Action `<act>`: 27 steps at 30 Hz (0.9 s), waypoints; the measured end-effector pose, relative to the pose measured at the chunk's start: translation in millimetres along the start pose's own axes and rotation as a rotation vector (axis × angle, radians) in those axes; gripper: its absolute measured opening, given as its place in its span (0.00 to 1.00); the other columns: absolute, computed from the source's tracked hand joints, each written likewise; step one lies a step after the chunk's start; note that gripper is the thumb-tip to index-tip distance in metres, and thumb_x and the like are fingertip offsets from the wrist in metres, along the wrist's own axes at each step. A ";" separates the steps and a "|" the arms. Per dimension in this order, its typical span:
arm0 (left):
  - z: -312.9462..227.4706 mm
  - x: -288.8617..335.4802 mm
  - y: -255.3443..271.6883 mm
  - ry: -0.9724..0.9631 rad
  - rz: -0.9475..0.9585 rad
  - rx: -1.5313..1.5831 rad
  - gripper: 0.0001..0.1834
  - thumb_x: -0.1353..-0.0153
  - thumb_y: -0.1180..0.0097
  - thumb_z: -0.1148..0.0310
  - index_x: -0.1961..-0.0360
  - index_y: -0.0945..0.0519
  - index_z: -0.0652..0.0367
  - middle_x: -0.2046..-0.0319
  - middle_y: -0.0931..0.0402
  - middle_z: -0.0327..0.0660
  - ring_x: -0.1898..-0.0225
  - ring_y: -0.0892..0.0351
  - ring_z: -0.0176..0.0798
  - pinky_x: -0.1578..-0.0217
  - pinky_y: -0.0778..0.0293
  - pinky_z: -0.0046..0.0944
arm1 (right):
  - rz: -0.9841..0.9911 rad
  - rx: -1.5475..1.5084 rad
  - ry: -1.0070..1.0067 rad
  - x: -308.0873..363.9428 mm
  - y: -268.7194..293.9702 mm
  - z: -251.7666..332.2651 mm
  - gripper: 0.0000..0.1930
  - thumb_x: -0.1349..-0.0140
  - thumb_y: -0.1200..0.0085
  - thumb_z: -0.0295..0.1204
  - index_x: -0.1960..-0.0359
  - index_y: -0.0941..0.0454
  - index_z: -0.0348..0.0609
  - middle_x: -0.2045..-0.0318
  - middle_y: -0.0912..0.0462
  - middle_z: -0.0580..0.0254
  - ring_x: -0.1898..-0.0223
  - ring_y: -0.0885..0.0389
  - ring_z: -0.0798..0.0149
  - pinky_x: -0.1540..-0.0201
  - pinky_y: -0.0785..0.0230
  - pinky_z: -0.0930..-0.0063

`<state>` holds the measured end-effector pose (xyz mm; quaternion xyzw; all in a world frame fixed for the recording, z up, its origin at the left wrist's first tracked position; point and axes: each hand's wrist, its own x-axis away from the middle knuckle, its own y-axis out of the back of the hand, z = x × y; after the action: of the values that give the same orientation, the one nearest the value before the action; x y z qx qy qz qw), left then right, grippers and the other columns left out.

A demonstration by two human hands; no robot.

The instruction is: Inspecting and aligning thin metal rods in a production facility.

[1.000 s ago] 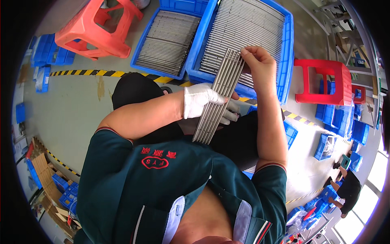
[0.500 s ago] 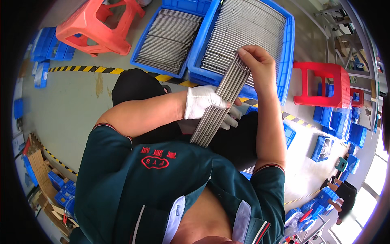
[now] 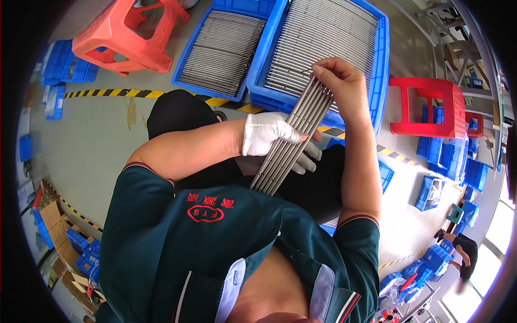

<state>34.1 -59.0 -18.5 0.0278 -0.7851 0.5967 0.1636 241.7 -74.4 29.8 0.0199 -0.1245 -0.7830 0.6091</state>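
Observation:
Several thin metal rods (image 3: 293, 139) lie side by side in a slanting bundle in front of my chest. My left hand (image 3: 274, 135), in a white glove with some fingertips bare, wraps round the bundle near its middle. At the far end, my bare right hand (image 3: 344, 86) pinches the rod tips between thumb and fingers. Just beyond that hand stands a large blue crate (image 3: 381, 70) packed with rows of similar rods (image 3: 323, 37). Left of it, a smaller blue crate (image 3: 186, 89) holds more rows of rods (image 3: 218, 51).
An orange-red stool (image 3: 121, 40) stands at the far left and a red stool (image 3: 431, 107) at the right. Yellow-black tape (image 3: 116, 93) crosses the floor. Blue bins (image 3: 431, 194) line the right side. Another person (image 3: 463, 250) is at the far lower right.
The rod bundle and both hands stay almost in place, with only a slight shift. The distant person at the lower right has changed position.

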 end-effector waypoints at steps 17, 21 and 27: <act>-1.6 -0.7 2.5 -0.063 -0.011 0.027 0.32 0.28 0.40 0.68 0.29 0.37 0.68 0.38 0.26 0.64 0.39 0.19 0.63 0.38 0.22 0.62 | -0.150 -0.255 0.011 -4.2 1.3 -10.7 0.07 0.33 0.34 0.27 0.58 0.14 0.36 0.67 0.13 0.65 0.64 0.17 0.74 0.58 0.25 0.79; -0.5 -0.8 3.3 -0.056 -0.019 0.045 0.31 0.28 0.41 0.69 0.29 0.37 0.68 0.39 0.25 0.64 0.40 0.19 0.63 0.38 0.22 0.62 | -0.161 -0.195 0.001 -2.4 -4.6 -11.7 0.08 0.34 0.33 0.28 0.58 0.13 0.36 0.68 0.14 0.68 0.67 0.20 0.77 0.63 0.29 0.81; 0.4 0.4 3.3 -0.059 -0.073 0.018 0.27 0.26 0.45 0.70 0.30 0.36 0.67 0.40 0.24 0.63 0.42 0.18 0.62 0.39 0.21 0.62 | -0.149 -0.139 -0.003 -0.2 -12.3 -16.1 0.09 0.32 0.35 0.28 0.56 0.14 0.36 0.66 0.15 0.71 0.65 0.22 0.78 0.59 0.30 0.82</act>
<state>32.8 -58.3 -21.6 0.0754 -0.7826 0.5965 0.1617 233.0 -74.1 11.5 -0.0143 -0.0687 -0.8330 0.5487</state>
